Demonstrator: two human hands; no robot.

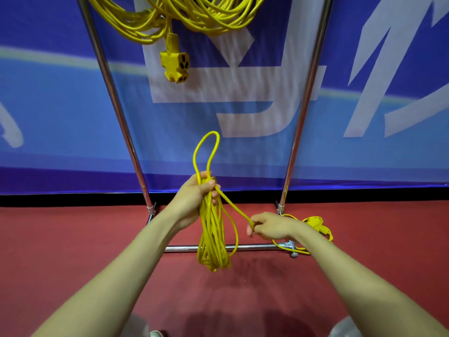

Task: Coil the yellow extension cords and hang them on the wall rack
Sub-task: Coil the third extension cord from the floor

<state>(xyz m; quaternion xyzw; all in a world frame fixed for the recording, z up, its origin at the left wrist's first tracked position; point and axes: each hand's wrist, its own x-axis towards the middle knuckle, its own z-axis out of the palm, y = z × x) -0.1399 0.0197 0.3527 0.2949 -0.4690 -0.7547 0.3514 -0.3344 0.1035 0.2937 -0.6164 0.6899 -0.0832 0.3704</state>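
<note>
Banner [60, 117]: blue, with large white shapes, filling the background behind the rack. Its top and both sides are cut off, so the lettering cannot be read.
Floor [73, 239]: red, meeting the banner at a black strip.
Rack [116, 113]: two chrome uprights and a low cross bar standing on the floor. Its top is out of frame, so what the cords hang from is not shown.
Hung cords [170, 15]: yellow loops between the uprights at the top edge. Their upper parts are cut off and the number of cords cannot be told.
Coil [211, 239]: a long yellow bundle hanging from the left hand in front of the cross bar. One loop [206, 152] stands up above the fist.
Left hand [194, 198]: fingers wrapped round the top of the coil, with the thumb over the strands.
Right hand [272, 226]: lower, near the rack's right foot. Thumb and fingertips pinch the strand [234, 207] running down from the left hand. The palm hides where it goes next.
Socket block [175, 65]: a yellow multi-outlet end dangling below the hung cords.
Cord end [315, 223]: yellow, on the floor at the right foot, half hidden behind the right wrist.
Pale shapes [158, 333]: at the bottom edge, too cropped to identify.
</note>
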